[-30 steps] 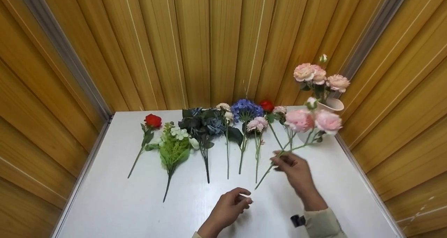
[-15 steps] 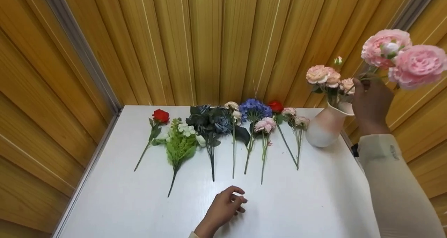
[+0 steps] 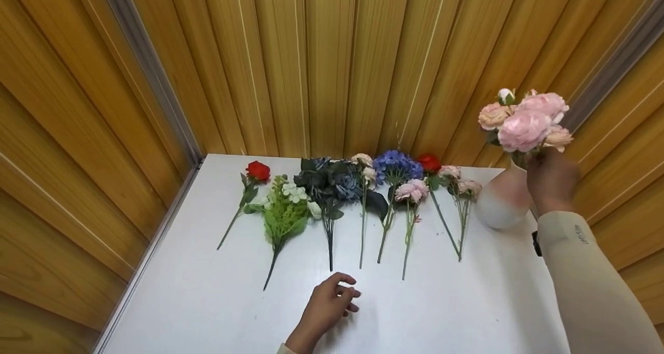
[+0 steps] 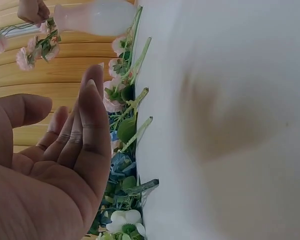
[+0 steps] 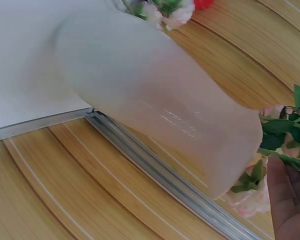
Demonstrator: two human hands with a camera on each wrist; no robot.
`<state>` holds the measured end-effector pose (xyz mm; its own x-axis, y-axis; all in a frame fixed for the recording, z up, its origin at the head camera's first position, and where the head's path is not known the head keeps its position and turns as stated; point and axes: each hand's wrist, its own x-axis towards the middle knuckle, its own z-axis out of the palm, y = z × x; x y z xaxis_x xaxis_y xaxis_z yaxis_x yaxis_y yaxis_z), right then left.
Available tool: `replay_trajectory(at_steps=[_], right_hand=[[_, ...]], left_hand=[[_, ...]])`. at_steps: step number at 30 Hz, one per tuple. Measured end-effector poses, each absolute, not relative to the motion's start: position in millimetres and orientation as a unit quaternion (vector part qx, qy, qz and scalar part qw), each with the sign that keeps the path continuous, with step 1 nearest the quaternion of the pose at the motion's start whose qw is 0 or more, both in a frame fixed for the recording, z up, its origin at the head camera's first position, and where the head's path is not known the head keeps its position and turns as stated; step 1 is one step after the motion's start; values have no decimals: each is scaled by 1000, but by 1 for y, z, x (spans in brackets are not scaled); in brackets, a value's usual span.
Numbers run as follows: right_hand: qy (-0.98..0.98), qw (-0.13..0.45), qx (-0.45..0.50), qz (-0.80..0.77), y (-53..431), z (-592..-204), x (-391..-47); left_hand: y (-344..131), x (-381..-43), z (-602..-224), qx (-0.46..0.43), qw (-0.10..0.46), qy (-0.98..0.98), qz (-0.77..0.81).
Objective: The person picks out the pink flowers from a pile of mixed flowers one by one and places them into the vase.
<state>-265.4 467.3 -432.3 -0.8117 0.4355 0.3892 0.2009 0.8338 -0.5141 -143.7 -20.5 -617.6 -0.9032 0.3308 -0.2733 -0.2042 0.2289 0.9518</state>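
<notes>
At the right of the head view, my right hand [image 3: 552, 182] pinches a pink peony-like flower stem [image 3: 524, 128] at the vase's mouth. Its big pink blooms overlap the peach flowers [image 3: 493, 116] standing in the vase [image 3: 502, 201], which is white below and pinkish above. In the right wrist view, fingertips [image 5: 282, 185] hold a green stem by the vase's rim; whether the stem's end is inside is hidden. My left hand [image 3: 324, 307] hovers over the front of the table, fingers loosely bent and holding nothing.
Across the white table [image 3: 207, 302] lie a red rose [image 3: 258, 171], a green-and-white spray [image 3: 282, 216], a dark blue bunch [image 3: 329, 180], a blue hydrangea [image 3: 397, 166], a pale pink flower [image 3: 412, 190] and several other stems. Wooden panels [image 3: 332, 68] wall the table in.
My right hand has carried the pink flower stem from above the table up to the right, then back left and down to the vase. The left hand has stayed nearly still.
</notes>
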Motion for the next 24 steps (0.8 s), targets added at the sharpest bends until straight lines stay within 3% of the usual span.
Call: replay_trajectory(at_steps=[6, 10, 14, 15, 17, 20, 24], right_hand=[[-930, 223, -192, 221, 478, -445, -268], [-920, 252, -224, 201, 466, -458, -251], [-917, 285, -198, 196, 431, -497, -219], [-922, 278, -184, 197, 420, -508, -211], [-937, 234, -154, 207, 394, -529, -193], [-956, 132, -115, 236, 350, -557, -170], [-958, 23, -79, 274, 292, -581, -143]], left_hand=[[-17, -144, -622, 42, 225, 756, 613], [-12, -149, -621, 56, 208, 777, 592], [1, -172, -617, 87, 137, 846, 508], [7, -185, -631, 105, 101, 868, 476], [20, -209, -636, 115, 61, 905, 405], [46, -249, -672, 119, 16, 944, 308], [68, -280, -712, 95, -2, 969, 228]])
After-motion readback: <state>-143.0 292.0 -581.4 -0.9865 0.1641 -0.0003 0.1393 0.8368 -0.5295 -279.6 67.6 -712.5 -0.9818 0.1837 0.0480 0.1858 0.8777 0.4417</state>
